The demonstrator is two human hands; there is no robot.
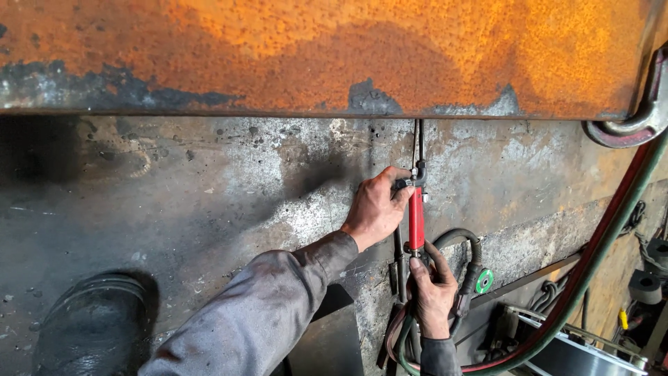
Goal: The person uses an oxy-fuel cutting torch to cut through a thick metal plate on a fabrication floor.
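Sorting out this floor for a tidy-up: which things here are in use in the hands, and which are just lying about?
In use:
left hand on the torch head
right hand at the red torch handle
hoses
rusty steel plate

Lying about:
black boot
steel hook
green knob

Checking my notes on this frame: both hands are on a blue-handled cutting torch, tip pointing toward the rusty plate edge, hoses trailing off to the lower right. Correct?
Not quite: the head view shows the torch handle is red, not blue. The rest holds: the left hand grips near the head, the right hand holds the base by the valves, the tip points at the rusty plate, and the hoses trail lower right.
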